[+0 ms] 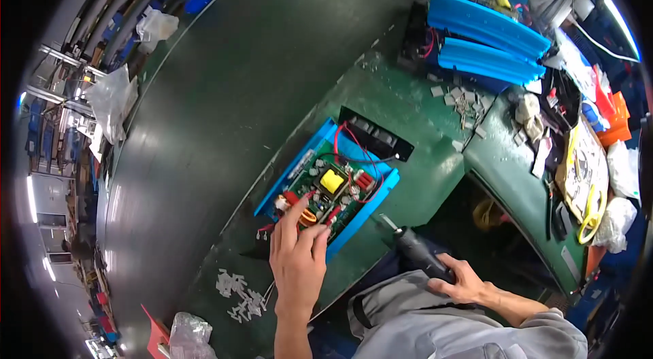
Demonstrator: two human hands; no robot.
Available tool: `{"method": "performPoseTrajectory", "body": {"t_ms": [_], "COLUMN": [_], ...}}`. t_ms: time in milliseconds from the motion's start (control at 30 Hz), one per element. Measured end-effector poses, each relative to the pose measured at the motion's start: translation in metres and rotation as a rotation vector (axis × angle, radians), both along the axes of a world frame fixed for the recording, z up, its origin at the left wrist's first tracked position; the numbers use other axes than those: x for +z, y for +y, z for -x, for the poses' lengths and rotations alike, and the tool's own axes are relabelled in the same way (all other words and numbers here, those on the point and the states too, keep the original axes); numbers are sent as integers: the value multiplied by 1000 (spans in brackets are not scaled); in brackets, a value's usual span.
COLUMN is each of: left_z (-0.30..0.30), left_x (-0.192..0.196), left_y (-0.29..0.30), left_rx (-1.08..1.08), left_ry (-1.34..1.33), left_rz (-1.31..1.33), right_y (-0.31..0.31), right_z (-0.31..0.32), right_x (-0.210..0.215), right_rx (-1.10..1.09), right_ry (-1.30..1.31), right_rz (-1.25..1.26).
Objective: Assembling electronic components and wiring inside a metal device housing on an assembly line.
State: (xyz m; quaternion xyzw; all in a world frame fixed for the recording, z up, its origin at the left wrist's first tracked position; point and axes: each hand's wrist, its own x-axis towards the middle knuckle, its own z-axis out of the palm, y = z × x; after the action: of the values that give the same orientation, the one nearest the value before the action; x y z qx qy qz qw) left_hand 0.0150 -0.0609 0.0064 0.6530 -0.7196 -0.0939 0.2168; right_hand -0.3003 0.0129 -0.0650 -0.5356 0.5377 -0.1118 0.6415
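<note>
Evidently midway, I judged: populated circuit board (332,181) sat inside blue housing (369,208) on green surface (423,197), black end panel (375,134) seemingly not yet fastened. Left grip (297,264) was over board, fingers apart, contact unclear; right grip (466,282) was clamped on black power screwdriver (416,249).

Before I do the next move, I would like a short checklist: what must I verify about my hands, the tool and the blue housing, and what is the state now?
1. Right hand grips the black power screwdriver: ok.
2. Screwdriver tip apart from the blue housing: ok, a gap shows.
3. Housing rests on the green bench: ok.
4. Left hand clear of the circuit board: not ok, its fingers are over it; contact cannot be told.
5. Red wires tucked in: not ok, they loop loosely near the black end panel.
</note>
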Motion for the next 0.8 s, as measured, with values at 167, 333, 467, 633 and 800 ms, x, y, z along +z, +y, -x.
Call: {"method": "performPoseTrajectory", "body": {"t_ms": [167, 333, 467, 633, 800], "left_z": [-2, 10, 9, 12, 14], "left_x": [-11, -3, -10, -12, -11], "left_y": [4, -1, -6, -10, -10], "left_rx": [-22, -95, -125, -128, -143], "left_ry": [-86, -185, -194, -212, -205], "left_rz": [-49, -31, -37, -80, -94], "right_y": [7, 14, 17, 12, 7], "right_z": [-14, -22, -30, -28, -30], "right_x": [-16, -18, -30, -30, -31], "right_rx": [168, 67, 33, 62, 71], "right_ry": [-82, -260, -301, -306, -307], "right_rz": [7, 158, 157, 75, 111]}}
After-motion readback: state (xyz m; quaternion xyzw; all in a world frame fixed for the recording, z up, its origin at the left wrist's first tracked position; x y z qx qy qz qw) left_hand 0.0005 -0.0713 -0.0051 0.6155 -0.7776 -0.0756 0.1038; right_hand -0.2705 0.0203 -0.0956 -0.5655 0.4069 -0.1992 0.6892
